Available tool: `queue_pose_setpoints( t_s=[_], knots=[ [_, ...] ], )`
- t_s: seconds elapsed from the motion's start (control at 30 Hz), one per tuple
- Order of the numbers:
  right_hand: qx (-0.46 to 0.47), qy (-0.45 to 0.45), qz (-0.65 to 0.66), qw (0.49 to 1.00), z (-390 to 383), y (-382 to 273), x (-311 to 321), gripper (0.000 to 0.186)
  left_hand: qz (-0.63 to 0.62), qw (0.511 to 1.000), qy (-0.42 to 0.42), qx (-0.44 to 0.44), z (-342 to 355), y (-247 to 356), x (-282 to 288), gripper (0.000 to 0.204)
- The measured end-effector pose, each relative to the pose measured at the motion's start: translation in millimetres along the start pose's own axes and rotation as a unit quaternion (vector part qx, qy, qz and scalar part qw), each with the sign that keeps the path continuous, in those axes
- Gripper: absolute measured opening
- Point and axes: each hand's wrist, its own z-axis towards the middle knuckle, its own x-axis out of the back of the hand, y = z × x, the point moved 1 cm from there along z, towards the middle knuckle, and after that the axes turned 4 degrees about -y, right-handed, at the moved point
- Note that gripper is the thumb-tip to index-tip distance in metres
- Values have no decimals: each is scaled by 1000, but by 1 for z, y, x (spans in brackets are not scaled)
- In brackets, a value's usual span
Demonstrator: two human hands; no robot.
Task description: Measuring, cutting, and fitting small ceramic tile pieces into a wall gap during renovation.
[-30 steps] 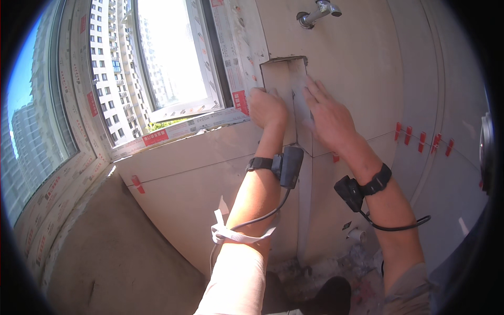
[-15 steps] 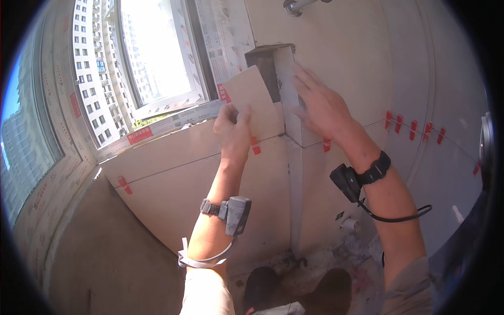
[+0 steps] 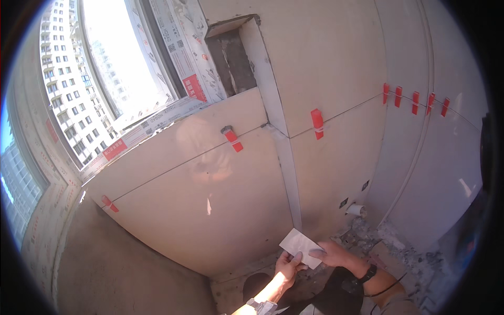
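A small rectangular piece of pale tile (image 3: 298, 243) is held low in front of me, above the floor. My left hand (image 3: 287, 266) grips its lower left edge, the thumb lying on its face. On the opposite edge my right hand (image 3: 336, 254) pinches the same piece, its thumb on top; the fingers behind are hidden. Up on the wall, beside the window frame, is a recess (image 3: 233, 63) with a rough grey back, bordered on its right by a narrow tile strip (image 3: 257, 52). Both hands are well below it.
Red levelling clips (image 3: 317, 124) sit along the joint between the large beige wall tiles (image 3: 236, 173), several more at the right. The window frame (image 3: 152, 118) is at upper left. A white pipe stub (image 3: 356, 210) sticks out low, near rubble (image 3: 404, 257) on the floor.
Both hands have come down from the wall recess, bringing the tile piece low. My right hand, formerly flat beside the recess, now grips the piece too. The view has shifted, exposing the recess.
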Motion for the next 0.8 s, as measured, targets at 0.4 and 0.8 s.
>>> queue_pose_setpoints(
  t_s=[0.4,0.8],
  knots=[
    [-465,453,-10,760,-259,395,-45,34,437,867,-55,233,107,-278,132,31],
    [-632,468,3,618,-347,442,-159,53,662,705,-91,239,90,-332,152,30]
  ],
)
